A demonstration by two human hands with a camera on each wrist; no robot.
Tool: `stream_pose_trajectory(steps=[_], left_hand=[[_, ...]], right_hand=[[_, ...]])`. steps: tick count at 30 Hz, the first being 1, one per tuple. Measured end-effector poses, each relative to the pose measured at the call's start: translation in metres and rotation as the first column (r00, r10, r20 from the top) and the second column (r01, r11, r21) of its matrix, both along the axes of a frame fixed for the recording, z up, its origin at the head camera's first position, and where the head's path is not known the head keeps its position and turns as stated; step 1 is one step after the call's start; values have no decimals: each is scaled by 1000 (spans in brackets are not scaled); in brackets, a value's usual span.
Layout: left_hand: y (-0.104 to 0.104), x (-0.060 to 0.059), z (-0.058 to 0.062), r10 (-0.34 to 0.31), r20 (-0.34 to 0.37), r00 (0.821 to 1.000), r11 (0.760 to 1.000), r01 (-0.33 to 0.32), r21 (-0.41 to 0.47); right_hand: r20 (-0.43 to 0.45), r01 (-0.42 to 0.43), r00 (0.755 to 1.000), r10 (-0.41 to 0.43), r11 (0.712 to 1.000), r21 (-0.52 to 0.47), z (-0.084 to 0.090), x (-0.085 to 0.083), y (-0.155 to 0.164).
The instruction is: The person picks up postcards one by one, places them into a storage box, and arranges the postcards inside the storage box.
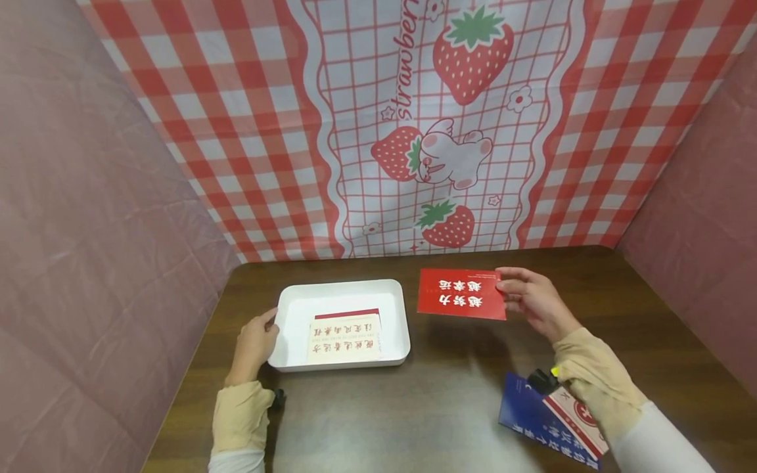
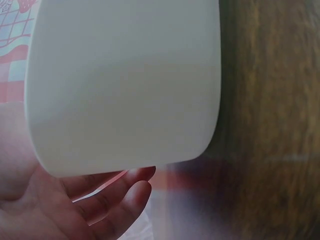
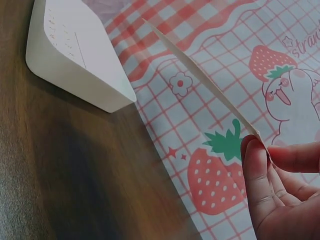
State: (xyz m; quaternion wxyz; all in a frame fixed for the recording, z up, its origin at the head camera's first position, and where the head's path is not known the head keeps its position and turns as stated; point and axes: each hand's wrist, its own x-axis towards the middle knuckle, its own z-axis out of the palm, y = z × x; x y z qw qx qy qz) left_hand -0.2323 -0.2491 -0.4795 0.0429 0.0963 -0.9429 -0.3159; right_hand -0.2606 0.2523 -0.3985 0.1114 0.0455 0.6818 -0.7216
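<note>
A dark table backed by strawberry cloth. Your right hand [image 1: 535,299] pinches a red card [image 1: 461,293] by its right end, long axis pointing left toward the tray [image 1: 284,309], which your relaxed left hand [image 1: 254,341] touches near the table's left edge.

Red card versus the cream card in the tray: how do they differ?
The red card is held above the table, pinched at its right edge by the right hand; the cream card lies flat in the white tray, untouched. The red card is solid red with white characters; the cream card is pale with red characters. Both are rectangular with printed text.
</note>
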Motion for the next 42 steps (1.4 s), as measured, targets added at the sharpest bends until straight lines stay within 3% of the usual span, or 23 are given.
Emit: stream_pose_trajectory(steps=[6, 13, 42], left_hand=[[2, 0, -2, -9, -2, 1000, 1000, 9, -3], [5, 2, -5, -6, 30, 1000, 1000, 6, 4], [2, 1, -1, 9, 23, 1000, 1000, -10, 11]], right_hand=[[-2, -9, 1000, 9, 999, 51, 0, 1, -5], [-3, -21, 1000, 21, 999, 34, -4, 2, -9], [-37, -61, 997, 65, 992, 108, 0, -11, -64]])
